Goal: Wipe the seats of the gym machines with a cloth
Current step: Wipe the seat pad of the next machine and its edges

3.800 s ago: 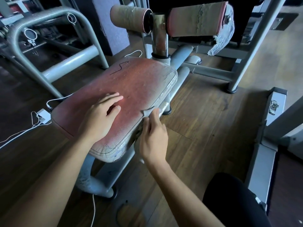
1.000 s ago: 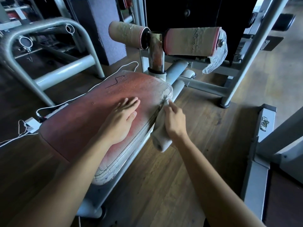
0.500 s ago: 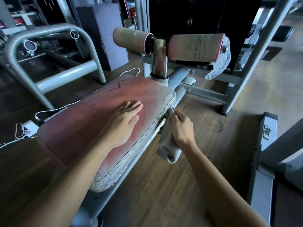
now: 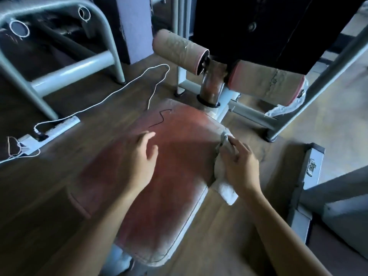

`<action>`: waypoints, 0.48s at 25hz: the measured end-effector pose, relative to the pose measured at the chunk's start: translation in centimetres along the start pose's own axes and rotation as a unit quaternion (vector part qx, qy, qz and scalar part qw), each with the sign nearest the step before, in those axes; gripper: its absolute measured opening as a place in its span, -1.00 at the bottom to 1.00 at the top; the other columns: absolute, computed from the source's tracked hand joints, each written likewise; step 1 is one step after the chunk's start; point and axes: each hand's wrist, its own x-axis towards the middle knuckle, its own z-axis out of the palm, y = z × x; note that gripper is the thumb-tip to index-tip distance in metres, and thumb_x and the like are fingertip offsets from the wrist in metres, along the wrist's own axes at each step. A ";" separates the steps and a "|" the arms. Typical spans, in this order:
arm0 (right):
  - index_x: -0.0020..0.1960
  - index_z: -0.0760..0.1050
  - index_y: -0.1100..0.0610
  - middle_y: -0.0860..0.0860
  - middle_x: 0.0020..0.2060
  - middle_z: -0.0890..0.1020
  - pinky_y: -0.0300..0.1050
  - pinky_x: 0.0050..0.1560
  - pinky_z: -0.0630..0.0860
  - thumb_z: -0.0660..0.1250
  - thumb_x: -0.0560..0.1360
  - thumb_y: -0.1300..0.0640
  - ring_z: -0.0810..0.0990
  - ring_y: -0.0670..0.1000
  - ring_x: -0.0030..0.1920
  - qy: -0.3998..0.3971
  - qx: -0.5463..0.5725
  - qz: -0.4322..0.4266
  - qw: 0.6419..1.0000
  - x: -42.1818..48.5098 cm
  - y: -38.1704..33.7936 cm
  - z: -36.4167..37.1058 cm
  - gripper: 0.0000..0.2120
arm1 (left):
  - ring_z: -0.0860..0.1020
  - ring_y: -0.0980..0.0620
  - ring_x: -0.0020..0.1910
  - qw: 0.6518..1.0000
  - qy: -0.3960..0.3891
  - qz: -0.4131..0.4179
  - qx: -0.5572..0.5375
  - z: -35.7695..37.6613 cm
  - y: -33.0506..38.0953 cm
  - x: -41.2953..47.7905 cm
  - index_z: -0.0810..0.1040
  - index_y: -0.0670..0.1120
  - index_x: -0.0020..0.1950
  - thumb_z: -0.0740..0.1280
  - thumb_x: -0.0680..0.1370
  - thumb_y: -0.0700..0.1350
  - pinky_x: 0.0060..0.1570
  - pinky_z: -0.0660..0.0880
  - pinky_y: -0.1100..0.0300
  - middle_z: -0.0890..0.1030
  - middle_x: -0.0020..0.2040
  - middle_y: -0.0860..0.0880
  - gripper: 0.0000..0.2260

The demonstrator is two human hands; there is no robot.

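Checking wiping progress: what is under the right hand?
A pale cloth, held against the red seat at its right edge by the right hand. The seat edge beneath is hidden.

cracked matt seat (image 4: 163,176), seemingly vinyl, soft cloth (image 4: 223,176)

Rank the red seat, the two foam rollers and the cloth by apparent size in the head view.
1. red seat
2. foam rollers, alike in size, so unranked
3. cloth, partly covered by the right hand
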 end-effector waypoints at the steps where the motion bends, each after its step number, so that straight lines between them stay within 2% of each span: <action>1: 0.33 0.56 -0.03 -0.13 0.11 0.55 -0.38 0.12 0.36 0.42 0.55 0.07 0.51 -0.20 0.09 -0.002 -0.020 -0.018 1.000 0.4 -1.3 0.3 -0.64 | 0.53 -0.20 0.27 0.997 0.028 -0.039 0.055 -0.8 -1.2 0.6 0.52 -0.12 0.32 0.23 0.55 0.00 0.31 0.42 -0.09 0.58 0.28 -0.14 -0.61; 4: 0.42 0.47 -0.09 -0.13 0.26 0.49 -0.31 0.27 0.36 0.41 0.56 0.01 0.44 -0.16 0.27 -0.035 -0.055 -0.081 0.995 2.6 -4.3 2.5 -0.56 | 0.39 -0.31 0.39 0.990 0.026 -0.076 0.115 -1.4 -3.4 0.2 0.40 -0.26 0.42 0.15 0.61 -0.04 0.43 0.26 -0.20 0.47 0.38 -0.28 -0.55; 6: 0.49 0.38 -0.11 -0.08 0.44 0.42 -0.03 0.39 0.38 0.31 0.61 -0.05 0.38 -0.02 0.44 -0.097 -0.141 -0.129 0.977 4.1 -4.8 4.8 -0.55 | 0.31 -0.27 0.48 0.994 0.015 -0.072 0.084 -1.1 -3.5 -0.1 0.35 -0.27 0.48 0.13 0.63 -0.12 0.50 0.21 -0.15 0.40 0.46 -0.26 -0.56; 8: 0.55 0.27 -0.11 -0.05 0.57 0.25 0.22 0.42 0.30 0.15 0.65 -0.10 0.18 0.11 0.57 -0.163 -0.273 -0.150 0.936 4.1 -3.9 7.0 -0.52 | 0.30 -0.23 0.51 0.994 0.007 -0.076 0.076 -1.1 -3.5 0.2 0.33 -0.25 0.50 0.11 0.63 -0.17 0.52 0.19 -0.08 0.36 0.50 -0.23 -0.56; 10: 0.59 0.22 -0.03 0.00 0.60 0.18 0.26 0.43 0.27 0.09 0.66 -0.07 0.07 0.17 0.61 -0.171 -0.303 -0.184 0.919 3.3 -2.6 8.0 -0.50 | 0.32 -0.20 0.51 0.994 -0.006 -0.073 0.084 -1.1 -3.6 0.4 0.35 -0.24 0.50 0.10 0.64 -0.18 0.53 0.18 -0.04 0.37 0.51 -0.21 -0.57; 12: 0.56 0.30 0.12 0.10 0.58 0.25 0.24 0.48 0.27 0.15 0.67 0.04 0.10 0.24 0.60 -0.168 -0.295 -0.259 0.904 3.7 -1.8 8.2 -0.53 | 0.32 -0.18 0.51 0.993 -0.010 -0.063 0.098 -0.9 -3.6 0.4 0.36 -0.24 0.50 0.10 0.65 -0.17 0.53 0.19 -0.05 0.36 0.52 -0.21 -0.58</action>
